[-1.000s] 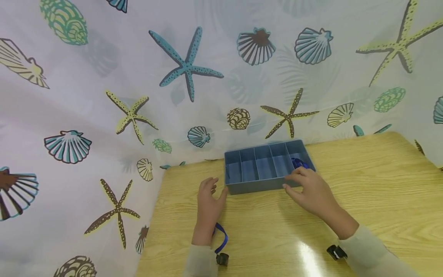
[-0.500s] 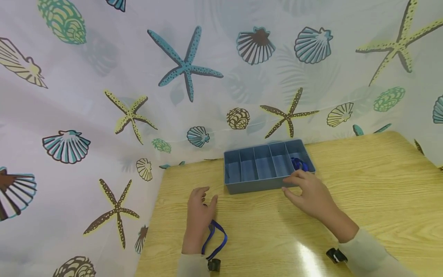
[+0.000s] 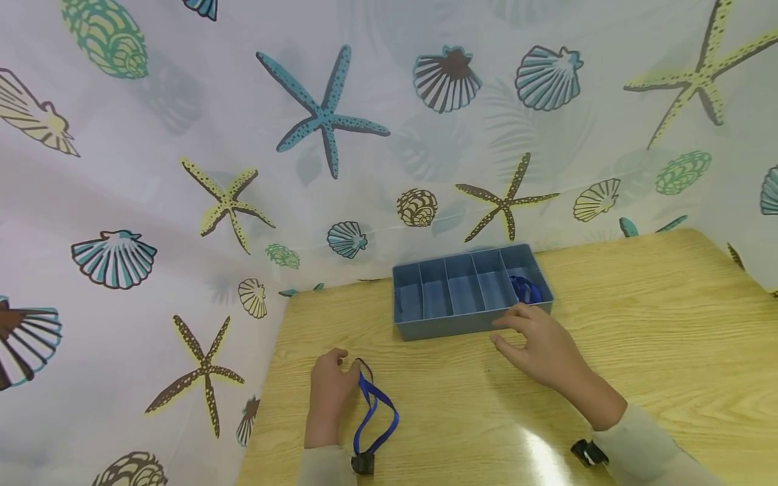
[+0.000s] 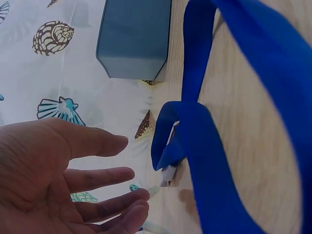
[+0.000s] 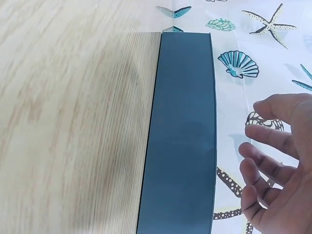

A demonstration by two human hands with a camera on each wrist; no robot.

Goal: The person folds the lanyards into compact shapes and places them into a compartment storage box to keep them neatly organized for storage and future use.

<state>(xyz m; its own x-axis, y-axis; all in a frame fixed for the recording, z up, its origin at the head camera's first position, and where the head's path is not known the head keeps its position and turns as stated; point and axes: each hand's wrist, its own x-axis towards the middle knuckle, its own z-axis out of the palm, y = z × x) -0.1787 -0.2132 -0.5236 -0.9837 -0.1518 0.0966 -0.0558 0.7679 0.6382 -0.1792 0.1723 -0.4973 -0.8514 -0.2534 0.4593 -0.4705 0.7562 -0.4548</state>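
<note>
My left hand (image 3: 331, 391) hovers just left of a blue lanyard (image 3: 367, 387) on the table. In the left wrist view its fingers are loosely bent, apart from the lanyard ribbon (image 4: 207, 156) and its small light clip (image 4: 168, 174). The right hand (image 3: 543, 347), thumb and fingers spread, is at the front right of a grey-blue divided box (image 3: 450, 327). Nothing is between its fingers in the right wrist view, where the long box wall (image 5: 183, 126) runs beside it. Another bundle of blue ribbon (image 3: 526, 290) lies in the box's rightmost compartment.
The wood-grain table (image 3: 656, 324) carries the box near its back edge. Behind and to the left hangs a white curtain (image 3: 377, 74) printed with shells and starfish. Small black devices (image 3: 362, 463) sit at both wrists.
The left hand has drawn back from the box's left corner, leftward and toward the person, exposing more of the lanyard. My right hand has shifted only slightly; the box stays put.
</note>
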